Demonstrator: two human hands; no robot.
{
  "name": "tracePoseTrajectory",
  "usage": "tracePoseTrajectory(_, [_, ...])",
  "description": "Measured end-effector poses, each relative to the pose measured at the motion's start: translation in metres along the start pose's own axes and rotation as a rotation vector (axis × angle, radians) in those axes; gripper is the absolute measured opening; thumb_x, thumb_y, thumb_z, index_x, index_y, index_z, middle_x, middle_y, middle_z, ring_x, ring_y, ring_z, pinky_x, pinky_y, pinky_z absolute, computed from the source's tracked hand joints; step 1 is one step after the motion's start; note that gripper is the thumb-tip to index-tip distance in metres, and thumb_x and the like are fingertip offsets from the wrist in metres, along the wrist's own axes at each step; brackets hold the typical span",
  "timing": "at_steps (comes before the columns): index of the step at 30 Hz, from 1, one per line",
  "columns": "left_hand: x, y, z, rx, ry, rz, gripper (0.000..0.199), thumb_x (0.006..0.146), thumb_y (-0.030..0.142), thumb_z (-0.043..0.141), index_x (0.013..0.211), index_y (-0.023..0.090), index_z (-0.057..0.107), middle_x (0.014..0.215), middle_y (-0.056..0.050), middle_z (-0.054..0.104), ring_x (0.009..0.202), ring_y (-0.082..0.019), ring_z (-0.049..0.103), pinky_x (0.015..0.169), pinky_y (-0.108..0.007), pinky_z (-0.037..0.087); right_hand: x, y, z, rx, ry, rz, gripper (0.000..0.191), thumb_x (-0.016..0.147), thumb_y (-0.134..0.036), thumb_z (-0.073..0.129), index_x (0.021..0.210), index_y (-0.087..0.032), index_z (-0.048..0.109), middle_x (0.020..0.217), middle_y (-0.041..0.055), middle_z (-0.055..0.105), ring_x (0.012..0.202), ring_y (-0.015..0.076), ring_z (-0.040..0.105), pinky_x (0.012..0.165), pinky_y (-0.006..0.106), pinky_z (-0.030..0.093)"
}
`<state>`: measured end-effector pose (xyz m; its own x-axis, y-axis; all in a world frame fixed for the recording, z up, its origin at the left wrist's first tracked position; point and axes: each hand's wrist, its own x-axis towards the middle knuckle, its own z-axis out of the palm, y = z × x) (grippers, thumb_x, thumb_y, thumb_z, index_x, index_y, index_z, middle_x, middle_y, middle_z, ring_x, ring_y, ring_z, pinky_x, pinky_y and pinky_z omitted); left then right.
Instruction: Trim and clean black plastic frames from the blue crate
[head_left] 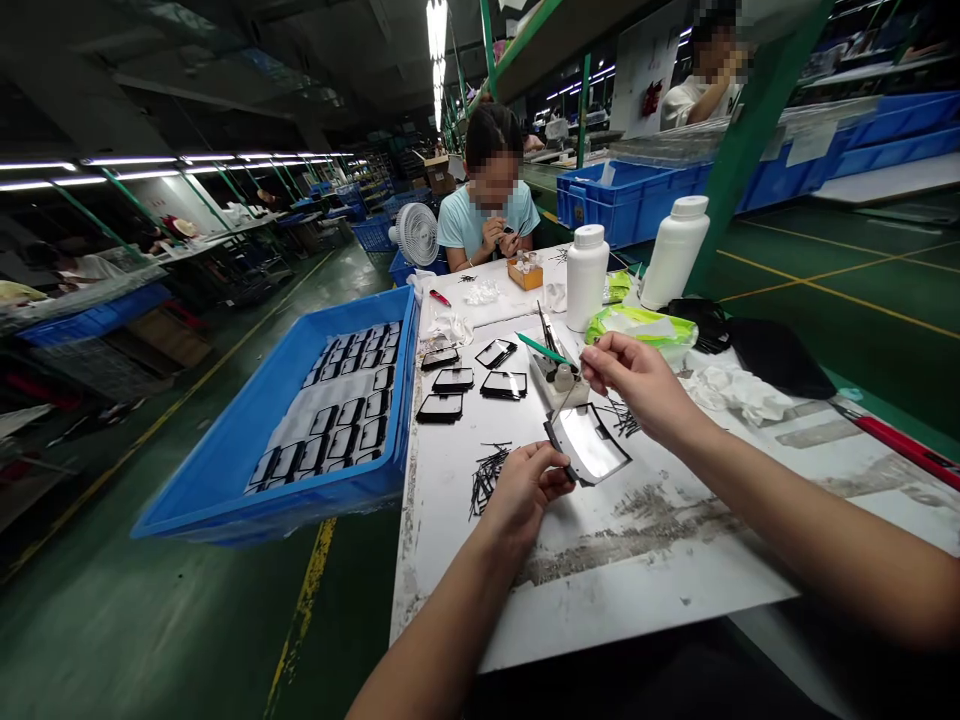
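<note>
My left hand (pixel 529 487) grips the lower left edge of a panel with a black frame (pixel 592 445) and a bright, glossy middle, tilted above the table. Over its far edge, my right hand (pixel 626 375) is closed in a pinch. A thin green stick (pixel 544 348) meets these fingertips and points to the left. A fine dark line runs from the fingers down towards the panel; its kind is too small to make out. Just behind the panel stands a small whitish bottle (pixel 564 378) on a pale holder. Several similar framed panels (pixel 454 380) lie to the left.
A blue bin (pixel 277 345) with rows of framed panels stands left of the table. Thin black strips (pixel 489 478) lie in piles. Two white bottles (pixel 587 278), a green packet (pixel 641 328) and crumpled tissue (pixel 739 392) are at the back right. A co-worker (pixel 487 215) sits opposite.
</note>
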<state>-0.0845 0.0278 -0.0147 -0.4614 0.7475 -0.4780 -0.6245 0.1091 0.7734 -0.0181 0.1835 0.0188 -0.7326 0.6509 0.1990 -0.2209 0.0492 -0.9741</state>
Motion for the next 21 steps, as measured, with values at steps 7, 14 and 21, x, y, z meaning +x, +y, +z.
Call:
tracePoseTrajectory(7, [0.0003,0.0011,-0.0002,0.013,-0.008,-0.016,0.009,0.06,0.012,0.062,0.067,0.011,0.056,0.067,-0.001,0.057,0.054,-0.006,0.05,0.055,-0.02,0.04,-0.0039,0.0029,0.001,-0.027,-0.074,0.034,0.036,0.079,-0.045,0.065,0.074,-0.014,0.048,0.064,0.0003,0.053,0.053,0.0058,0.043,0.051,0.019,0.034])
tracePoseTrajectory(14, [0.0008,0.0007,-0.0007,0.001,-0.01,-0.012,0.01,0.06,0.012,0.062,0.067,0.011,0.055,0.066,0.001,0.055,0.053,-0.006,0.049,0.055,-0.02,0.04,-0.0037,0.002,0.0003,-0.024,-0.075,0.056,0.037,0.079,-0.045,0.065,0.075,-0.014,0.047,0.065,0.0004,0.053,0.053,0.0058,0.043,0.05,0.019,0.034])
tracePoseTrajectory(21, [0.002,0.0002,-0.0018,-0.003,-0.005,-0.011,0.011,0.06,0.013,0.063,0.065,0.011,0.055,0.066,0.001,0.055,0.054,-0.006,0.05,0.056,-0.02,0.041,-0.0038,0.0002,-0.0007,-0.021,-0.083,0.06,0.038,0.077,-0.046,0.066,0.074,-0.014,0.046,0.065,0.0003,0.053,0.052,0.006,0.043,0.049,0.02,0.033])
